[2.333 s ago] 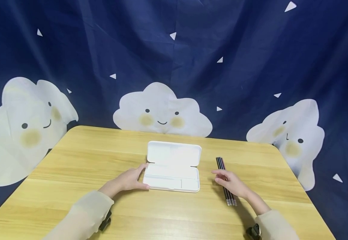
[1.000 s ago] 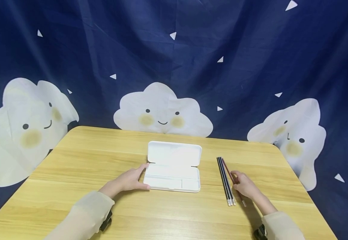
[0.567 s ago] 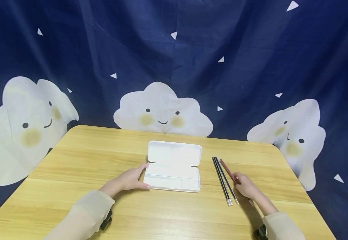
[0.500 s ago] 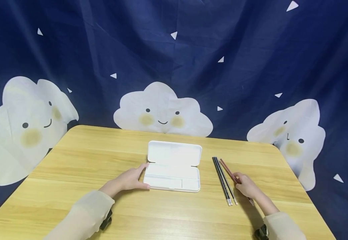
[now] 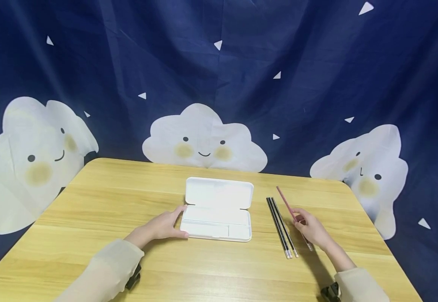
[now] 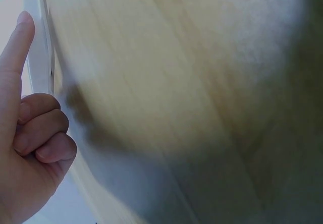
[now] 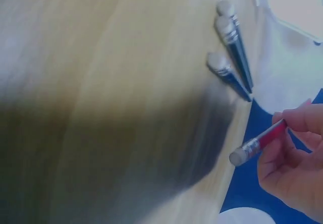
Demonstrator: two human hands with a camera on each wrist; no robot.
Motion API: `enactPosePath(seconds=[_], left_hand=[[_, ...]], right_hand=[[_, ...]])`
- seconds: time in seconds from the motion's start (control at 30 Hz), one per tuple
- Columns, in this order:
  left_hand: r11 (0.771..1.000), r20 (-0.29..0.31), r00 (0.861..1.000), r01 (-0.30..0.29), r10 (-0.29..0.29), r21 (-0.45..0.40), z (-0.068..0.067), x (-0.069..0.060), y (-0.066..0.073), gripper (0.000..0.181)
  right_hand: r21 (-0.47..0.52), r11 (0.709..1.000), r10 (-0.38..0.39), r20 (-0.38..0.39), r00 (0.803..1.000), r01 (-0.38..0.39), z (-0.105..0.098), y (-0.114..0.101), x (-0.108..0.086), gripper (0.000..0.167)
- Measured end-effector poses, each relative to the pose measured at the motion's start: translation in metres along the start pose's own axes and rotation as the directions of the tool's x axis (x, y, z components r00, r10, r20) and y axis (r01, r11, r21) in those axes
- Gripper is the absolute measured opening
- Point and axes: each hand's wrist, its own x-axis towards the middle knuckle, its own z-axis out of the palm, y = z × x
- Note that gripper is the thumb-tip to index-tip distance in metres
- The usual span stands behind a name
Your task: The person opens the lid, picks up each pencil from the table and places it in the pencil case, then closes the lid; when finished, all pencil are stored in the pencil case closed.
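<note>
A white pencil case lies with its lid raised at the middle of the table. At its left end rests the left hand, thumb and index finger spread along the edge; the left wrist view shows the other fingers of that hand curled in. The right hand pinches a red pencil, tilted, to the right of three dark pencils lying on the table. In the right wrist view the red pencil has its eraser end toward the camera.
The wooden table has rounded far corners. Behind it hangs a dark blue curtain printed with smiling white clouds and small triangles. Each wrist carries a small black device.
The right hand has drawn the red pencil away from the dark pencils and raised it a little. One dark pencil now lies slightly apart at its eraser end. The left hand has stayed put.
</note>
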Motion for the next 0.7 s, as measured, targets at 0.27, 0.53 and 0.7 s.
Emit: enactPosePath(seconds=[0.27, 0.53, 0.7], left_hand=[[1.000, 0.009, 1.000, 0.029, -0.029, -0.004, 0.000, -0.001, 0.001, 0.095], [1.000, 0.009, 1.000, 0.023, -0.023, -0.003, 0.001, 0.000, 0.001, 0.094], [0.999, 0.009, 0.999, 0.031, -0.031, 0.005, 0.000, 0.000, 0.002, 0.096]], right_hand=[[0.030, 0.997, -0.066, -0.053, 0.996, 0.068, 0.005, -0.015, 0.005, 0.039], [0.021, 0.991, -0.131, -0.052, 0.990, 0.133, 0.015, -0.024, 0.010, 0.037], [0.032, 0.987, -0.153, -0.060, 0.986, 0.156, 0.021, -0.030, 0.012, 0.035]])
